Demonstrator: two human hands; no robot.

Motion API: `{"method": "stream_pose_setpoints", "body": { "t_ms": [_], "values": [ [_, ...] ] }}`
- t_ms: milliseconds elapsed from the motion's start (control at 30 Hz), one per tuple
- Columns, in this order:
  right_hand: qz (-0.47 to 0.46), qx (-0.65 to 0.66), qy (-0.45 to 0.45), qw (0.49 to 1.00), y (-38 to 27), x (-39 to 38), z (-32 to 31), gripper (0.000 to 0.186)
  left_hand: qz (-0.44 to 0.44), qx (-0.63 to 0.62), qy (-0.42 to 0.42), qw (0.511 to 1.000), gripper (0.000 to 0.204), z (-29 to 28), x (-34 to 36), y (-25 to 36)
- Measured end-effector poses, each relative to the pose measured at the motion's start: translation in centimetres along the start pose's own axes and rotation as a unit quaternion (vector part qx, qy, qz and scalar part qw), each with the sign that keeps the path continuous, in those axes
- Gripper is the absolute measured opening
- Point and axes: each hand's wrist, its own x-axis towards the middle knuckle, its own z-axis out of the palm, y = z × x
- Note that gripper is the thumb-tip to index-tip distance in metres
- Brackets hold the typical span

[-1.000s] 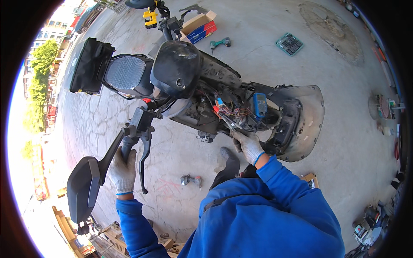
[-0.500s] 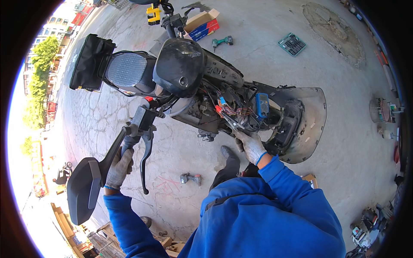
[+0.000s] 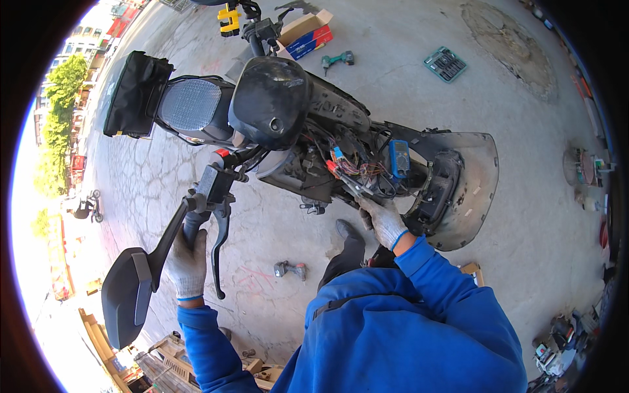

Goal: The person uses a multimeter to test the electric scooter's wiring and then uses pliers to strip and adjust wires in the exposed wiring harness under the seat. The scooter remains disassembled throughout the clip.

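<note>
A scooter with its front panels off stands before me, its bundle of coloured wires (image 3: 367, 169) exposed. At the left, my gloved left hand (image 3: 188, 262) is closed around the handlebar grip (image 3: 194, 223), below the brake lever (image 3: 221, 252) and beside the mirror (image 3: 128, 298). My gloved right hand (image 3: 383, 219) is at the near edge of the wiring, fingers closed at the end of slim red-and-grey pieces (image 3: 347, 178); what exactly they pinch cannot be made out. A blue multimeter (image 3: 399, 158) rests on the scooter just beyond that hand.
On the concrete lie a green drill (image 3: 338, 61), a grey cordless power tool (image 3: 290, 270), a green tool case (image 3: 445, 64) and an open cardboard box (image 3: 306, 36). The loose-looking front fairing (image 3: 475, 190) sticks out at the right. Another scooter (image 3: 557, 357) stands at lower right.
My left hand has turned on the handlebar grip, its wrist swinging right. The handlebar and mirror have shifted slightly. My right hand stays nearly where it was.
</note>
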Motion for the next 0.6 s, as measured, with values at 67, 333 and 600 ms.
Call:
{"method": "stream_pose_setpoints", "body": {
  "t_ms": [67, 333, 600],
  "values": [
    [0.008, 0.001, 0.006, 1.0, 0.0, 0.0, 0.1, 0.017, 0.015, -0.114, -0.017, 0.993, 0.042, -0.4, 0.7, 0.0],
    [-0.006, -0.007, -0.011, 1.0, 0.3, 0.0, 0.2, 0.019, -0.157, -0.321, -0.233, 0.904, 0.047, -2.9, 2.4, -0.6],
    [0.001, -0.004, -0.005, 1.0, 0.5, -0.3, 0.1, 0.022, 0.014, -0.195, -0.012, 0.981, 0.037, -0.2, 0.9, -0.7]
  ]
}}
